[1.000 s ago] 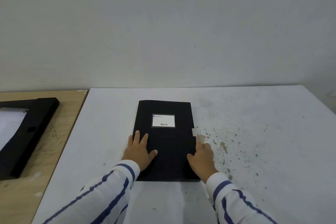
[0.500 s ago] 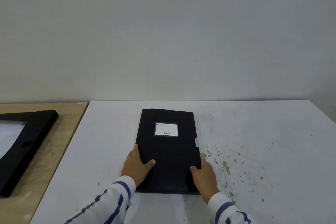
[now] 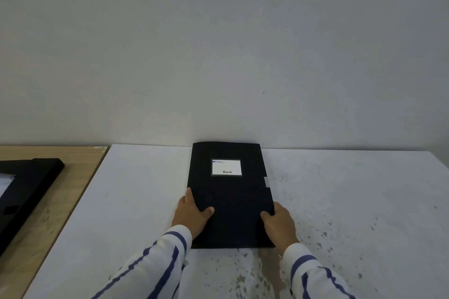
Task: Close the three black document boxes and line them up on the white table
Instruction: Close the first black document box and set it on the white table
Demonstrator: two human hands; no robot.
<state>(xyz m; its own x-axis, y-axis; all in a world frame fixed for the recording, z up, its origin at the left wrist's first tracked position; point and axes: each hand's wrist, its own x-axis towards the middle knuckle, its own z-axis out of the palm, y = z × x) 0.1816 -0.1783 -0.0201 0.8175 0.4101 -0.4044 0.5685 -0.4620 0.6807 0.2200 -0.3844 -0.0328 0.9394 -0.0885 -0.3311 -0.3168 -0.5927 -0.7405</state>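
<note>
A closed black document box (image 3: 230, 194) with a white label lies flat on the white table (image 3: 136, 201), its far end against the wall. My left hand (image 3: 192, 216) grips its left edge, thumb on the lid. My right hand (image 3: 279, 222) grips its right edge the same way. A second black document box (image 3: 26, 189) lies open on the wooden table at the far left, with white papers inside, partly cut off by the frame edge. No third box is in view.
A wooden table (image 3: 60, 204) adjoins the white table on the left. A plain grey wall (image 3: 218, 56) rises behind both. The white table's surface is chipped and speckled (image 3: 323, 235) at the right and front.
Both hands have slid the closed box away from me until its far end meets the wall. The hands shifted from resting on the lid to gripping its side edges.
</note>
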